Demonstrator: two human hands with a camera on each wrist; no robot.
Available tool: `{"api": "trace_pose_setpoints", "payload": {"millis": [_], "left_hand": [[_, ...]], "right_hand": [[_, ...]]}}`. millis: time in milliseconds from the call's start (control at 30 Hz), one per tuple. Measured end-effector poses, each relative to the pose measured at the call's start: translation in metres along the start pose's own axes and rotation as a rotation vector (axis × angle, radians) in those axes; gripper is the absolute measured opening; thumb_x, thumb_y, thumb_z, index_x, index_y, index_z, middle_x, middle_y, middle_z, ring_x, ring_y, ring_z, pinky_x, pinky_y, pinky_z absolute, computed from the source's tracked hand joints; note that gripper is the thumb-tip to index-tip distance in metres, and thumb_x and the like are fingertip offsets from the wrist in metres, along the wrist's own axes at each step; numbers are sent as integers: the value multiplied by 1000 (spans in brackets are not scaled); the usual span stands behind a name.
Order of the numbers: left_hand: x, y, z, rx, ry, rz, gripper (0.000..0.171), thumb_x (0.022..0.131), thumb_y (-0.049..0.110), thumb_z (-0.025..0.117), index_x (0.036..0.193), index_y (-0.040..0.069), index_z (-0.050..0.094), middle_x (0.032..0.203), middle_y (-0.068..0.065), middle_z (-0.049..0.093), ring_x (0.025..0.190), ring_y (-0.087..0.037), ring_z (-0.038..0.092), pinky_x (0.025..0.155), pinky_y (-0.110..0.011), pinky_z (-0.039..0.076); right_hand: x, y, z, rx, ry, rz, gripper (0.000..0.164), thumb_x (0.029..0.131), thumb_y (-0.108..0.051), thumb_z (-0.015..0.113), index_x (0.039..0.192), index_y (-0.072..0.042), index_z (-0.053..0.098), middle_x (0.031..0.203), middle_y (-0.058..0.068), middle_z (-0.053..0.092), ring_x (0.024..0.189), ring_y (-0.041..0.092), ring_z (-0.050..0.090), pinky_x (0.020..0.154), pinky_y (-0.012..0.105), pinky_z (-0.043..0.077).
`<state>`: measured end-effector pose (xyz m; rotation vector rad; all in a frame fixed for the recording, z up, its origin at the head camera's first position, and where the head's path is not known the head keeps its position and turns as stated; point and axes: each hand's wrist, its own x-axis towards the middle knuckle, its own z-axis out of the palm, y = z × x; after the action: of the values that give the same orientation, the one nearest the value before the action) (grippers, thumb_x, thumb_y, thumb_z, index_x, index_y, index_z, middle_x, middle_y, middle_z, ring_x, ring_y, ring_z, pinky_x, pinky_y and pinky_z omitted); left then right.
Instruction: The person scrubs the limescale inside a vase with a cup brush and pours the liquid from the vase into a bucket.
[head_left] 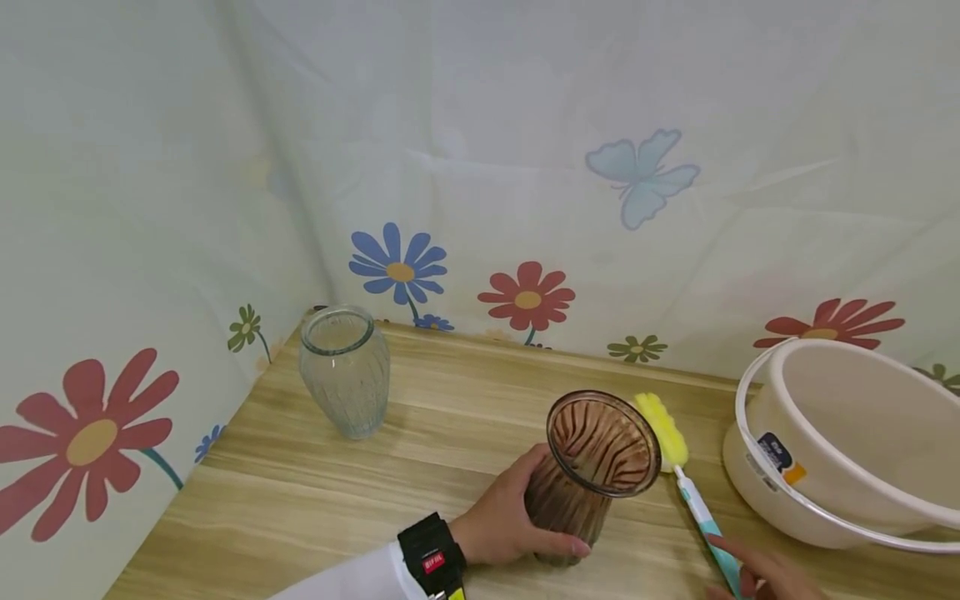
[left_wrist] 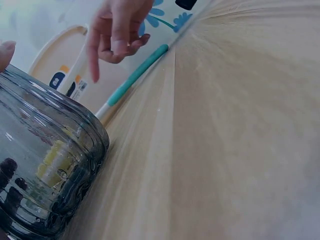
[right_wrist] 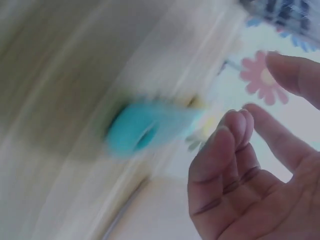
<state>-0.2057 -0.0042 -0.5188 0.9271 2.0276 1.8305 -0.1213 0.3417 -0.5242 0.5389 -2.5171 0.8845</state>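
My left hand (head_left: 502,517) grips a brown ribbed glass vase (head_left: 566,508) around its body, thumb on the near side. The vase leans to the right, its flared mouth facing up. Its thick base fills the lower left of the left wrist view. My right hand (head_left: 768,575) hovers over the handle of a cleaning brush (head_left: 705,518), with nothing between thumb and fingers in the right wrist view. The brush lies on the table, its yellow sponge head (head_left: 660,429) behind the vase and its teal-and-white handle toward me. A gap shows between hand and handle in the left wrist view.
A clear ribbed glass vase (head_left: 348,383) stands upright at the back left of the wooden table (head_left: 450,400). On the right sits a beige bucket (head_left: 765,492) with its bail handle hanging down in front. A flower-printed cloth (head_left: 480,150) hangs behind and to the left.
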Motion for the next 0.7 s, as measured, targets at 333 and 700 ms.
{"api": "trace_pose_setpoints", "payload": {"millis": [333, 700], "left_hand": [[1, 1, 1, -27, -13, 11, 90, 80, 16, 91, 150, 37, 38, 143, 11, 57, 130, -8, 57, 109, -28, 47], [0, 0, -1, -35, -22, 11, 92, 81, 16, 90, 152, 37, 36, 146, 11, 55, 131, -8, 56, 111, -28, 46]], "right_hand": [[34, -50, 15, 220, -382, 576, 76, 86, -7, 82, 149, 6, 42, 104, 5, 56, 78, -3, 55, 59, 24, 50], [61, -99, 40, 409, -328, 473, 85, 88, -18, 83, 157, -11, 33, 148, 20, 46, 123, 32, 61, 79, 30, 60]]}}
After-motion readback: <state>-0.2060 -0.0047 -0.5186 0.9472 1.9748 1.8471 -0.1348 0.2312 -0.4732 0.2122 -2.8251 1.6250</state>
